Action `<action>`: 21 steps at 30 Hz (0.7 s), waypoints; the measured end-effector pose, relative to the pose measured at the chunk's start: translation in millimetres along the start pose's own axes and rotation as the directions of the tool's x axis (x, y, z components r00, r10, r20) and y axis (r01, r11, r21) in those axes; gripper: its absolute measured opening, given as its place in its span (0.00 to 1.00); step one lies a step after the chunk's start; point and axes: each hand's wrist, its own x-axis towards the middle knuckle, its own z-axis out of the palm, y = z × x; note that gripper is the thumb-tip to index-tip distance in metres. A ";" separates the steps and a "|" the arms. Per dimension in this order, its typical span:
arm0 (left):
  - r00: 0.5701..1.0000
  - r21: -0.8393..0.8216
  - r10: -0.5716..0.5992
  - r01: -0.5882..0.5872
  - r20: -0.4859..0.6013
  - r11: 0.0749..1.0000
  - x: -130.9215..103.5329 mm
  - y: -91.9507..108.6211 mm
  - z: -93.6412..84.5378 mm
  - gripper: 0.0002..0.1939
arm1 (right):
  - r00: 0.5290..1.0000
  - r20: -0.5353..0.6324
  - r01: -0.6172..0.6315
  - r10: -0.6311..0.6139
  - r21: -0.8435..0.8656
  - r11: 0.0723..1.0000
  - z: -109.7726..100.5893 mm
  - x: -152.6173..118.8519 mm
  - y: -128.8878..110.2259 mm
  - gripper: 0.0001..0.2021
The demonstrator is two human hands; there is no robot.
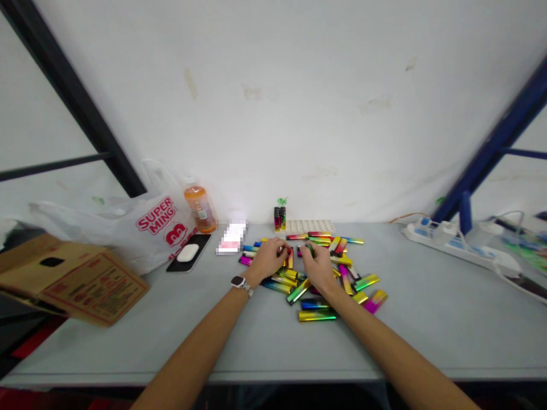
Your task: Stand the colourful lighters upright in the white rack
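Note:
Many shiny two-tone lighters [317, 315] lie in a loose pile around both hands. My left hand [270, 259] is at the pile's left side with its fingers curled together; what is in its fingertips, if anything, is hidden. A red and yellow lighter [290, 259] shows right beside those fingertips. My right hand [318, 267] is closed on a lighter [310, 249], of which a dark green part shows between the fingers. Behind the hands is a white tray [311, 226] with rows of holes. A few lighters [280, 218] stand upright at its left end.
At the left are a cardboard box [94, 287], a plastic bag [128, 228], an orange bottle [199, 206] and a dark phone [200, 245] with a white case [188, 253] on it. A power strip [461, 245] lies right. The wall [290, 114] bounds the grey table [427, 330].

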 end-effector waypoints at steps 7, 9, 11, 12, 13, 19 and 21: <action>1.000 -0.015 0.025 -0.025 0.000 1.000 -0.6 -0.6 0.2 0.09 | 1.000 0.002 -0.005 0.005 0.023 1.000 3.3 -1.7 0.9 0.13; 0.999 -0.018 0.034 -0.034 0.000 0.999 -0.4 -0.5 0.1 0.09 | 1.000 0.001 -0.016 0.016 0.025 1.000 3.0 -1.5 0.8 0.14; 0.999 -0.016 0.039 -0.039 0.001 0.999 -0.3 -0.3 0.1 0.09 | 1.000 -0.001 -0.027 0.027 0.028 0.999 2.3 -1.3 0.1 0.15; 0.999 -0.015 0.038 -0.038 0.001 0.999 -0.4 0.1 -0.2 0.09 | 1.000 -0.001 -0.027 0.027 0.029 0.999 2.0 -1.3 -0.6 0.16; 1.000 -0.017 0.030 -0.030 -0.004 0.999 -0.4 1.0 -0.9 0.09 | 1.000 0.001 -0.025 0.024 0.032 0.999 1.6 -1.3 -1.3 0.16; 0.987 -0.237 -0.025 -0.013 -0.159 0.971 0.3 25.9 -12.1 0.14 | 0.988 0.056 -0.152 0.142 0.268 0.951 -0.4 -1.8 -4.2 0.16; 0.981 -0.379 -0.043 -0.031 -0.187 0.925 0.9 38.9 -14.0 0.16 | 0.985 0.058 -0.174 0.165 0.305 0.936 -1.3 -1.6 -2.8 0.15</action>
